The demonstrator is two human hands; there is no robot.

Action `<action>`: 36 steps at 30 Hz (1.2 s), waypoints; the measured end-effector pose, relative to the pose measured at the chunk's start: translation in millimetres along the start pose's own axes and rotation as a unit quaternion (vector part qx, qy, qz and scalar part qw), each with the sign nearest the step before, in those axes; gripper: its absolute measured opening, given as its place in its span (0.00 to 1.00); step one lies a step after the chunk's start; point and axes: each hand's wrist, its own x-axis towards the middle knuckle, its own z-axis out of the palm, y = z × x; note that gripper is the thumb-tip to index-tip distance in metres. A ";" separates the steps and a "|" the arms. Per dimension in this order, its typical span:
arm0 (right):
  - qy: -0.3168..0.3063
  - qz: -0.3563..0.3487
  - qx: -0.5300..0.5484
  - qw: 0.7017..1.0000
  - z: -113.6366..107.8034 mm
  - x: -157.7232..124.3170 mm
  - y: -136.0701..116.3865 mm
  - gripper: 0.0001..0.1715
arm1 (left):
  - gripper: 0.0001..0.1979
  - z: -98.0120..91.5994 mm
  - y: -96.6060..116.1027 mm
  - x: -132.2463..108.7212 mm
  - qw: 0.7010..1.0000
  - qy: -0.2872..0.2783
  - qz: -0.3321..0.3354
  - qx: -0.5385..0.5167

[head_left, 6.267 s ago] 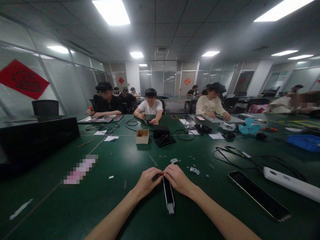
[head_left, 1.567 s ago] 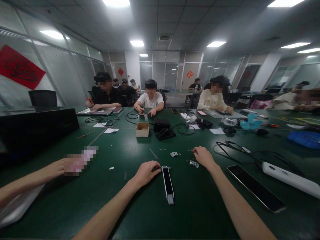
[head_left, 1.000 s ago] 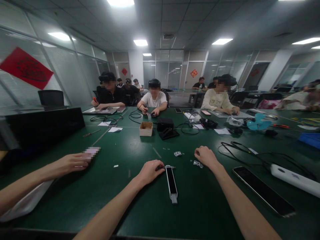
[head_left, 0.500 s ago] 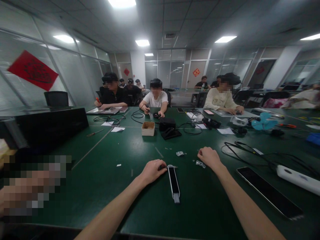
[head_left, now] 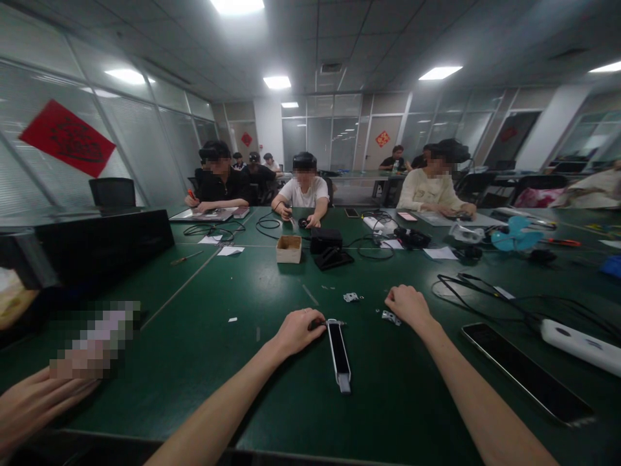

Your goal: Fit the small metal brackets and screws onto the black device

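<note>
My left hand (head_left: 298, 330) rests on the green table (head_left: 204, 362), fingers curled against the far end of a long black and silver device (head_left: 338, 346) that lies flat. My right hand (head_left: 409, 306) sits apart to the right, fingers curled down onto the table beside a small silver metal bracket (head_left: 391, 317). What its fingertips pinch, if anything, is hidden. A second silver bracket (head_left: 350, 297) lies a little further back, with several tiny loose parts around it.
A phone (head_left: 526, 372) lies face up at the right, a white power strip (head_left: 579, 338) with black cables behind it. A small cardboard box (head_left: 288, 248) and black gear (head_left: 326, 248) stand mid-table. Another person's hand (head_left: 33, 401) is at bottom left. Several people sit opposite.
My right hand left the device and moved right to the bracket. A neighbour's hand reached in from the left, then pulled back toward the near edge. My left hand stayed on the device.
</note>
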 end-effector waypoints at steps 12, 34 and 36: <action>-0.051 0.015 0.015 0.998 1.0 3.8 1.3 0.17 | 0.08 -2.2 3.1 1.0 1.000 0.001 -0.007 0.003; 0.094 -0.088 0.110 0.986 -3.5 -9.5 -18.8 0.09 | 0.07 2.3 -1.4 1.9 1.000 0.010 0.000 0.003; 0.132 -0.132 0.115 0.976 -5.2 -18.0 -32.9 0.08 | 0.07 2.9 -1.8 2.3 1.000 0.010 0.000 0.007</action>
